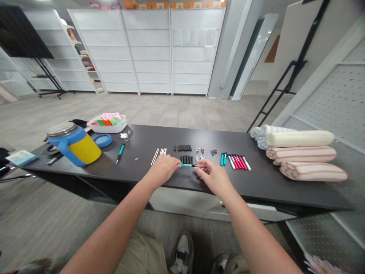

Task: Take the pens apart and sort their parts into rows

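Observation:
A teal pen barrel with a black end [186, 165] lies level between my hands, just above the near part of the dark table. My left hand [163, 172] pinches its left end. The fingers of my right hand [213, 177] are closed at the black end on the right; any small part between them is hidden. Thin white rods [155, 156] lie beyond my left hand. Past the barrel are two rows of short black tubes [184, 147] and small silver and red-tipped parts [202, 153]. Right of those come a pile of tiny dark pieces [213, 152], teal tubes [224, 159] and magenta-and-white tubes [239, 162].
Along the table's left side are a teal-and-black pen [120, 153], a blue-and-yellow mug [76, 144], a blue lid [103, 140] and a white basket [110, 127] of colourful packets. Rolled towels [302, 152] are stacked at the right end. White shelving [148, 53] stands behind.

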Demonstrator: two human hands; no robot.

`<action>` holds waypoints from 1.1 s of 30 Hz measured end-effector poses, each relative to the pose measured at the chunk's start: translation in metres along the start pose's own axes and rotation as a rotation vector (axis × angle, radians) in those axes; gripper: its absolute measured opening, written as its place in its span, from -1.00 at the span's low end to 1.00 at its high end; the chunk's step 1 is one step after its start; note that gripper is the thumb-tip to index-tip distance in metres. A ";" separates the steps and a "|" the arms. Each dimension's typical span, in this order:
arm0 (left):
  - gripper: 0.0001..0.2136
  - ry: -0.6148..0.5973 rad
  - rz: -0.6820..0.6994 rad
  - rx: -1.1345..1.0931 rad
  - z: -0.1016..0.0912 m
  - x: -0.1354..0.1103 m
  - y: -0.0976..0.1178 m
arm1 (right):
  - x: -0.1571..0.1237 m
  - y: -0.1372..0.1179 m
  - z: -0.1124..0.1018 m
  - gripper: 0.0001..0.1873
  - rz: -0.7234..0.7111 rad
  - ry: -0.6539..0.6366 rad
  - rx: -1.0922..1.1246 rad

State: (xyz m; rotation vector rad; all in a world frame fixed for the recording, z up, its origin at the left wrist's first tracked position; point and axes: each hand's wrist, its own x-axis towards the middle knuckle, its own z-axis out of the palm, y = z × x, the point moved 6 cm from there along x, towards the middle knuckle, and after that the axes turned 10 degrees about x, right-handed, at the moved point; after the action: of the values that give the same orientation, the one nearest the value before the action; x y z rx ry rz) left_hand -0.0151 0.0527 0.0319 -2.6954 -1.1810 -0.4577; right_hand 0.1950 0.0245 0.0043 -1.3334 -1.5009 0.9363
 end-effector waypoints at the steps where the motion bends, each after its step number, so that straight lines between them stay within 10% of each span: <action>1: -0.74 0.003 0.001 -0.001 0.000 0.000 0.000 | 0.000 0.001 0.000 -0.67 0.015 0.000 -0.010; 26: -0.69 0.042 0.020 -0.032 0.001 -0.003 -0.001 | 0.000 -0.012 -0.008 -0.81 -0.052 -0.001 -0.013; 33: -0.72 0.014 -0.012 -0.004 0.004 -0.001 -0.004 | 0.006 -0.011 -0.037 -0.76 -0.047 0.051 -0.023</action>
State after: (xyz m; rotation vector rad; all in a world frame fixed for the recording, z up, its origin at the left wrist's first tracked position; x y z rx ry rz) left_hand -0.0183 0.0558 0.0277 -2.6853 -1.1946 -0.4803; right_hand 0.2269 0.0283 0.0268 -1.3236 -1.5016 0.8518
